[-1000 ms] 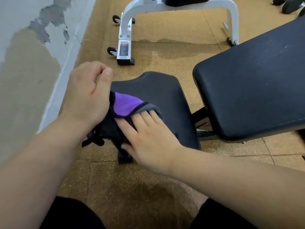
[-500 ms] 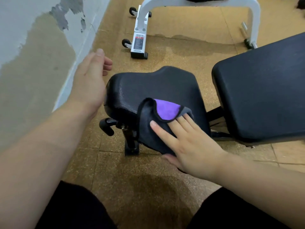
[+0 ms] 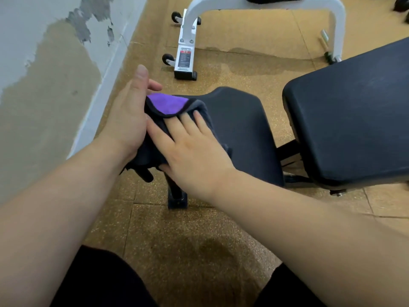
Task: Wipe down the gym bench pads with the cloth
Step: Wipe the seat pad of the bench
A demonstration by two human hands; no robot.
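Person's right hand (image 3: 194, 156) flat, straight fingers spread, pressing the grey-and-purple cloth (image 3: 166, 104) onto the left end of the seat pad (image 3: 243, 129), left hand (image 3: 126, 116) open, thumb raised, palm against the cloth's edge, back pad (image 3: 354, 120) alongside.

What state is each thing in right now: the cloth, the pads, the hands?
cloth: corner folded over showing purple, lying on the seat pad.
seat pad: left end covered by the cloth.
back pad: bare, no hand on it.
right hand: flat, fingers straight, pressing the cloth.
left hand: open, against the cloth's left edge.
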